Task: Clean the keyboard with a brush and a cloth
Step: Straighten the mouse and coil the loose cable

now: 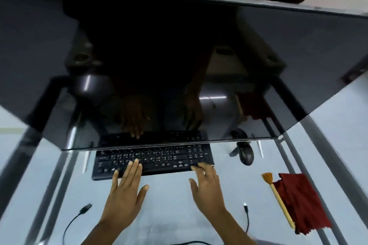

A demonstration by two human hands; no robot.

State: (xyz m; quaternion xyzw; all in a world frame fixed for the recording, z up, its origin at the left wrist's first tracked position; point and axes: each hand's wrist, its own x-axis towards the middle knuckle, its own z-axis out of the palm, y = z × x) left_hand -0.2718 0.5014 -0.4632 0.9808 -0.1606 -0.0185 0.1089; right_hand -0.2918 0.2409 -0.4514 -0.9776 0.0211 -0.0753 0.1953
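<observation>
Resting flat, your left hand (124,187) lies with straight fingers on the lower-left keys of the black keyboard (159,157), which sits on the glass desk under the monitor's edge. Your right hand (207,185), fingers spread and holding nothing, touches the keyboard's near right corner. Mouse (246,155) just right of the keyboard. Brush (280,203) lies against the red cloth (304,205) at far right, both untouched. Judgement: cleaning not yet begun; you seem to be positioning the keyboard. Next: reach right for the brush.
</observation>
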